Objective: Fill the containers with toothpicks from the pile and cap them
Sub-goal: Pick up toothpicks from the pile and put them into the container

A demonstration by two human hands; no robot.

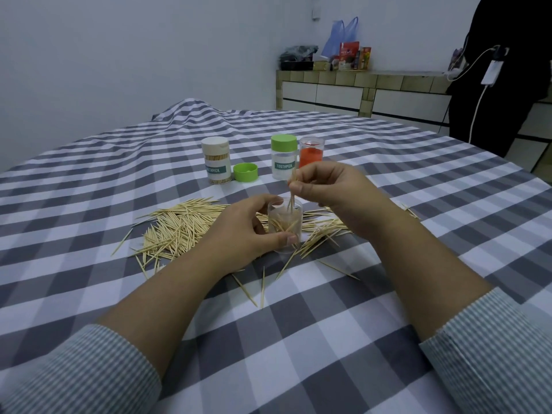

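Toothpicks (292,196) under right grip (325,189)

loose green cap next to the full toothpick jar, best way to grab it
Pinch the green cap across its round side wall, coming straight down from above. It lies flat with its open side up, and the full jar stands close on its left, so the top is clear.

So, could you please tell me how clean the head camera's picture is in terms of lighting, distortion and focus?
Head view: soft, dim, bluish light, with no hard shadows or glare; wide-angle bending curves the checked tablecloth stripes toward the edges; the toothpick pile and clear container are sharp, the far counter softer.
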